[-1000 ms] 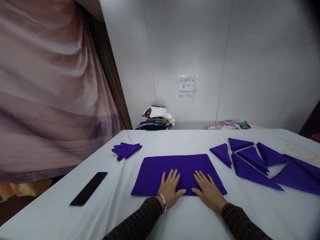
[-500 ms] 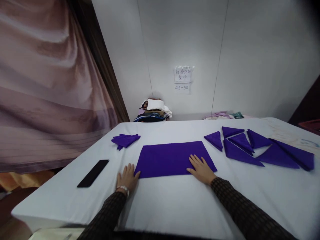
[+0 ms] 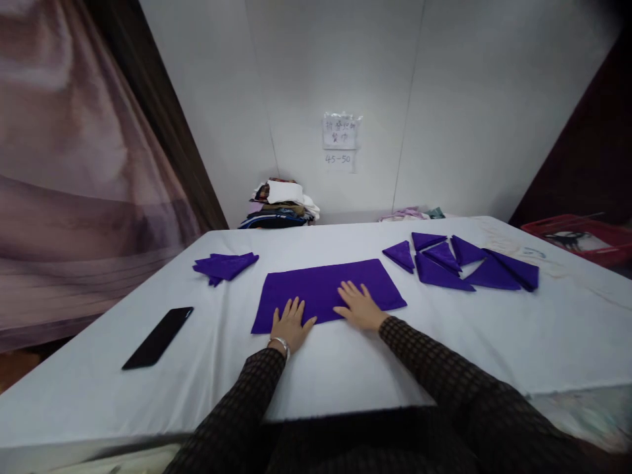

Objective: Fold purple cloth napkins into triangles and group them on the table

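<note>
A purple cloth napkin, folded to a rectangle, lies flat on the white-covered table before me. My left hand rests on its near edge, left of the middle, palm down with the fingers spread. On the right half of the napkin's near side lies my right hand, also flat with fingers apart. Neither hand grips anything. The palms hide parts of the near edge.
At the left back lies a folded purple napkin, with a black flat slab nearer me. Several purple folded pieces sit at the right. Stacked clothes stand behind the table; a red basket is at far right.
My left hand has slid right from the napkin's left corner onto its near edge. My right hand has shifted toward the napkin's middle. The whole view has turned slightly right.
</note>
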Tool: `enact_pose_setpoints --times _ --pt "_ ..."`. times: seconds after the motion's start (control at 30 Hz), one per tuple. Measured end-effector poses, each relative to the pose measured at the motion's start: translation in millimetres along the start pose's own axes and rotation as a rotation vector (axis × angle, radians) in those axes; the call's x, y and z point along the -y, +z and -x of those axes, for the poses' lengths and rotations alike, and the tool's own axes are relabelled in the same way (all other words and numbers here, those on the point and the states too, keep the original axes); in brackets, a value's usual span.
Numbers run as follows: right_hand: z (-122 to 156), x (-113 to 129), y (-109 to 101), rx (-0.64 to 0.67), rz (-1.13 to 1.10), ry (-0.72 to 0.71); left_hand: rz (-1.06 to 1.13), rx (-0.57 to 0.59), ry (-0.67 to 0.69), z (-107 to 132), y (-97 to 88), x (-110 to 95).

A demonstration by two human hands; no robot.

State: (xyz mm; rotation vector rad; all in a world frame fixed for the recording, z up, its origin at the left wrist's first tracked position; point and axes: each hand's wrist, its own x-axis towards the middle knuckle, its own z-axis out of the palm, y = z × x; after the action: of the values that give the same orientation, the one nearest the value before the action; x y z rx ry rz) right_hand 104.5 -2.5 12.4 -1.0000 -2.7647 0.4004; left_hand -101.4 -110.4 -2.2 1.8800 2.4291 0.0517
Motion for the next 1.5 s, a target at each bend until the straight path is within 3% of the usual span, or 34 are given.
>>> enact_pose_setpoints --times 0.07,0.13,0.2,0.4,0.5,0.63,0.87,0.97,1.07,1.3,1.4,1.5 --pt "-7 16 8 0.035 -0.032 -0.051 -0.015 0.001 -0.002 -1 -0.7 1" --pt "-8 15 13 0.066 -0.030 -0.044 -0.016 0.010 -0.005 -1 -0.8 1" --pt "2 -6 12 0.069 0.006 0.026 -0.012 0.010 -0.002 -2 0.1 1" --pt "64 -103 -14 0.025 0.139 0.381 0.008 -0.005 0.009 -4 2.6 2" --pt "82 -122 -22 0.026 0.172 0.467 0.026 0.005 0.002 -3 2.0 2" --pt "75 -105 -22 -0.054 0.177 0.471 0.052 0.004 0.009 0 2.5 0" --pt "14 -13 -2 0.011 0.086 0.035 0.166 0.088 -0.031 -8 -4.4 7" --pt "-1 2 10 0.055 0.065 -0.044 0.148 0.045 -0.105 -12 -8.4 20" --pt "4 -18 17 0.068 0.079 -0.022 0.077 0.004 -0.154 -11 -6.2 35" --pt "59 -116 4 -0.032 0.204 0.213 0.068 0.023 -0.175 -12 -4.7 45" --pt "62 -124 -8 -0.042 0.211 0.273 0.087 0.093 -0.198 -26 -15.1 47" --pt "39 -104 -21 -0.045 0.174 0.224 0.052 0.038 -0.139 -50 -24.1 46"
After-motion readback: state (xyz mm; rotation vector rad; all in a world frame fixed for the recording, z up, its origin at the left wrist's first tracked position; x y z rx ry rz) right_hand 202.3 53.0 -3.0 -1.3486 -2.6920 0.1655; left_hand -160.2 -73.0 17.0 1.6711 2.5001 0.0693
